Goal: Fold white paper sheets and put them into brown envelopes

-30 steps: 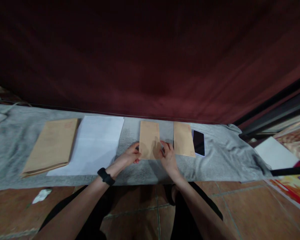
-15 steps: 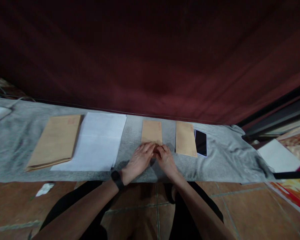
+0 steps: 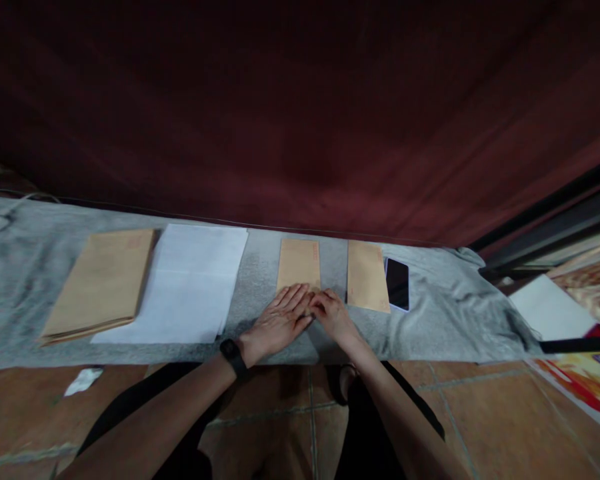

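A small brown envelope (image 3: 299, 264) lies on the grey cloth (image 3: 430, 320) in the middle. My left hand (image 3: 279, 323) rests flat on its near end, fingers stretched out. Beside it, my right hand (image 3: 331, 313) touches the same near end with curled fingers; whether it pinches anything is hidden. A second small brown envelope (image 3: 367, 285) lies just to the right, and a black phone (image 3: 397, 284) lies next to that. I wear a black wristband (image 3: 233, 357) on my left wrist.
A stack of large brown envelopes (image 3: 100, 285) and white paper sheets (image 3: 189, 285) lie on the cloth at the left. A dark red curtain (image 3: 300, 113) hangs behind. White paper (image 3: 550, 310) and coloured prints (image 3: 585, 373) lie at the right, a crumpled scrap (image 3: 83, 382) on the tiled floor.
Both hands left the sides of the middle envelope and came together on its near end. The left hand now lies flat on it.
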`<state>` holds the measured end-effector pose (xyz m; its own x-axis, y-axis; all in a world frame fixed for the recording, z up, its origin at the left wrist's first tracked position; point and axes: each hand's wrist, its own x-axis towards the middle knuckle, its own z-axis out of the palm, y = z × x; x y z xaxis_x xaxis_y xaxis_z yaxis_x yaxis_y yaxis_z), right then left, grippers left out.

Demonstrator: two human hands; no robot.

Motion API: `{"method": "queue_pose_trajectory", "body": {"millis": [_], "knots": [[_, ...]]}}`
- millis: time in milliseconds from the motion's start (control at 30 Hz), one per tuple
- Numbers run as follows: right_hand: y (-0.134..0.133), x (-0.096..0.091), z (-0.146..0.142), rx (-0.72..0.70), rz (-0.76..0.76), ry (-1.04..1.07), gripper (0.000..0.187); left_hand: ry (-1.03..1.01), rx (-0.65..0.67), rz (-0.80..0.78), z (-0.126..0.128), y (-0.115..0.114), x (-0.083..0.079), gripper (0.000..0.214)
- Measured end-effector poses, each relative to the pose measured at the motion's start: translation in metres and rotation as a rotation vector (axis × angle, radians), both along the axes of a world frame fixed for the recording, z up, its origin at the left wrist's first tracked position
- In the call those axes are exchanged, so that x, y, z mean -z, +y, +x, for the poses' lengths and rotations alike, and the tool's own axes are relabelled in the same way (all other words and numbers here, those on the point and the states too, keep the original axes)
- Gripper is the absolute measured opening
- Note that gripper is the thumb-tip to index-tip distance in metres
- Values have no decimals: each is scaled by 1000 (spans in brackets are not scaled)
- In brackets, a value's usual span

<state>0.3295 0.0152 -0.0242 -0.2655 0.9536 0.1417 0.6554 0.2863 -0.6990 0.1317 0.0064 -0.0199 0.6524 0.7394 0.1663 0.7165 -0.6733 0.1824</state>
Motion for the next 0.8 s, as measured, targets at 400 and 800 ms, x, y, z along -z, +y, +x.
{"method": "queue_pose_trajectory", "body": {"millis": [400,800], "knots": [[5,-23,2,-85,-84,-10,23,8,-39,-119,10,33,2,56],[10,-31,10,-157,-143,1,22,-17,-130,-49,29,112,8,61]]}}
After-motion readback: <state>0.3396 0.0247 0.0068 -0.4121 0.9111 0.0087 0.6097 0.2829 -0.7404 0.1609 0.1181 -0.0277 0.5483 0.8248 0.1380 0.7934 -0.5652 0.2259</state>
